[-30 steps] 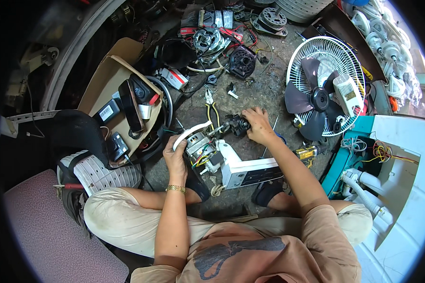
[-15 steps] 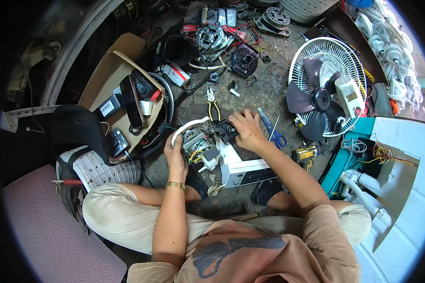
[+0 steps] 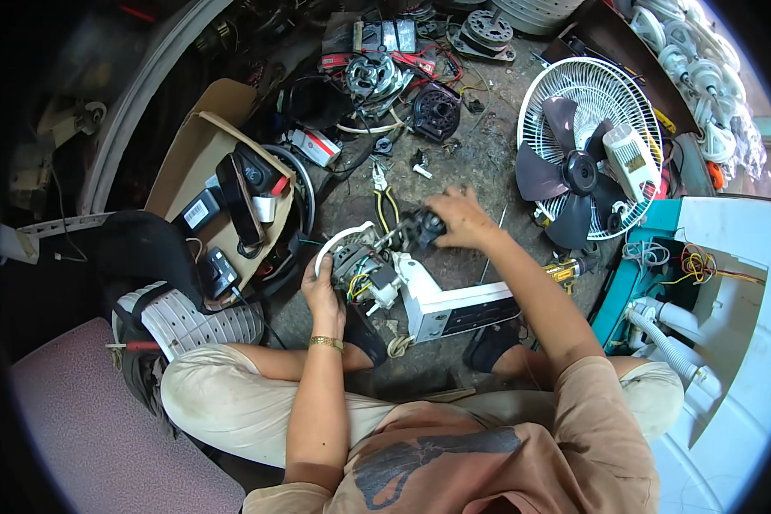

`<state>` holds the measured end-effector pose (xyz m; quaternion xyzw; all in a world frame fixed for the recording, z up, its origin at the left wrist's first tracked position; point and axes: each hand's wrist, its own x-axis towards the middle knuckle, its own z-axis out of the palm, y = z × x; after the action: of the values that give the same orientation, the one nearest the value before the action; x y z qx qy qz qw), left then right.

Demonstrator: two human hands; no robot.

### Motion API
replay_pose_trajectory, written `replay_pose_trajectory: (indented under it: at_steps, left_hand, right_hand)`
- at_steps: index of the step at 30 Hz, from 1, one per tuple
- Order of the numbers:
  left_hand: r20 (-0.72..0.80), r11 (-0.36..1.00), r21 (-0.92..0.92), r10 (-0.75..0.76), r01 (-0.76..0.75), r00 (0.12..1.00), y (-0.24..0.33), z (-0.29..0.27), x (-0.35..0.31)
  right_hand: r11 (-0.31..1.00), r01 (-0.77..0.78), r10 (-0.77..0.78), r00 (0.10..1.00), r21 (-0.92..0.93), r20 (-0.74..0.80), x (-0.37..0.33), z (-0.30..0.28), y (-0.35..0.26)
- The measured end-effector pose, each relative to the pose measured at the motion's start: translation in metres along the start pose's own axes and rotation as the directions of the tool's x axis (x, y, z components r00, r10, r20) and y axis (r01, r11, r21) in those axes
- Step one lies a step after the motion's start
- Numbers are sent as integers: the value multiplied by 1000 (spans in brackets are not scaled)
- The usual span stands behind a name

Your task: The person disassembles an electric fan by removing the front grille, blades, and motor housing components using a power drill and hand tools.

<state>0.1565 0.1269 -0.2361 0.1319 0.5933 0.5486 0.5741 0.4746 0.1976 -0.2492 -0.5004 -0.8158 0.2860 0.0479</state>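
Observation:
My left hand (image 3: 321,289) is closed on the left side of a fan motor (image 3: 357,264), by its curved white rim (image 3: 341,238). Coloured wires show on the motor's near side. My right hand (image 3: 464,221) grips a dark, blurred part (image 3: 427,228) beside the motor shaft; its exact kind cannot be made out. Just below sits the white fan base (image 3: 458,304) with a dark panel, joined to the motor by a white neck. Pliers with yellow-and-black handles (image 3: 386,201) lie beyond the motor.
On the right are a fan grille (image 3: 535,107) with dark blades (image 3: 565,224), a yellow drill (image 3: 564,271) partly behind my forearm, and a white-and-teal casing (image 3: 728,223). A cardboard box (image 3: 199,141) of electronics stands left. Loose motor parts (image 3: 437,111) lie at the back.
My right hand has lifted and shifted slightly right with the dark part, which has tilted. Its forearm now covers the blue-handled scissors. My left hand keeps its hold; the view has shifted a little.

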Motion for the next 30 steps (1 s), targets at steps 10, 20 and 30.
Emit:
replay_pose_trajectory:
  at_steps: [10, 20, 30]
  left_hand:
    - [99, 995, 86, 42, -51, 994, -3, -3, 5]
    - [72, 981, 164, 92, -103, 993, -3, 2, 3]
    - [653, 427, 545, 325, -722, 684, 25, 17, -12]
  right_hand:
    - [862, -375, 479, 823, 339, -306, 63, 18, 64]
    - [757, -554, 187, 693, 347, 696, -66, 53, -8]
    - [913, -409, 340, 756, -2, 559, -89, -25, -84]
